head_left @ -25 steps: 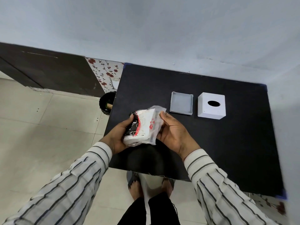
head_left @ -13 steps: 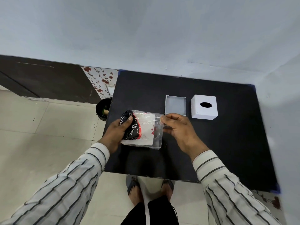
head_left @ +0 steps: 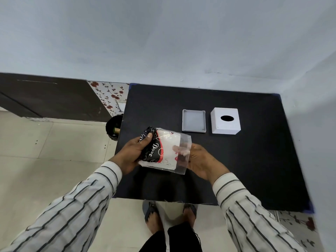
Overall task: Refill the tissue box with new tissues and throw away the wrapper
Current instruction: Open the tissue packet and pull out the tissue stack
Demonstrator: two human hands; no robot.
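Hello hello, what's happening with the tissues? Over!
Left hand grips tissue pack; right hand has fingers in the open wrapper end. Tissue box and its base lie apart, waiting. Nothing blocking.

Left hand [head_left: 133, 153] grips the tissue pack [head_left: 163, 150] at its dark end; right hand [head_left: 199, 160] has fingers inside its clear wrapper; tissue box [head_left: 225, 120] and grey lid [head_left: 194, 120] sit beyond on the bench [head_left: 254, 160].

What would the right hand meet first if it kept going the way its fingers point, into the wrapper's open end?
Probably the tissue stack inside the clear wrapper: the right hand has fingertips already in the open end, aimed at the left hand gripping the printed end. Depth is uncertain.
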